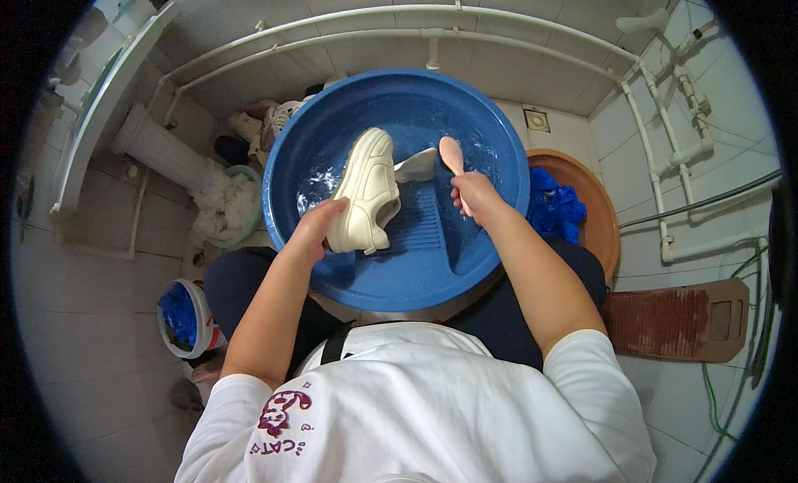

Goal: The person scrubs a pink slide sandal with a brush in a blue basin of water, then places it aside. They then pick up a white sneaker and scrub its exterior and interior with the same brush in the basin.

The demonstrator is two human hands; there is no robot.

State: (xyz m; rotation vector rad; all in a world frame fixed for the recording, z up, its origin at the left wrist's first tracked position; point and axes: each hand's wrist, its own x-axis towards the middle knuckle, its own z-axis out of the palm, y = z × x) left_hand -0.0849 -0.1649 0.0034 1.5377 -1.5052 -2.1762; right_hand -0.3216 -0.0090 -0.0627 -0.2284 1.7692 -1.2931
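Note:
A white sneaker is tilted toe-up over the large blue basin. My left hand grips it at the heel end, thumb along its side. In my right hand is the handle of a pink brush; its smooth oval back faces up, and any bristles are hidden. The brush is held apart from the sneaker, to its right. Between them a white flap-like piece shows; whether it belongs to the sneaker I cannot tell. Water lies in the basin, above a ribbed washboard section.
An orange-brown basin with blue plastic stands at the right, near a brown washboard. At left are a white bucket and a pale green basin. Several shoes lie behind; white pipes line the wall.

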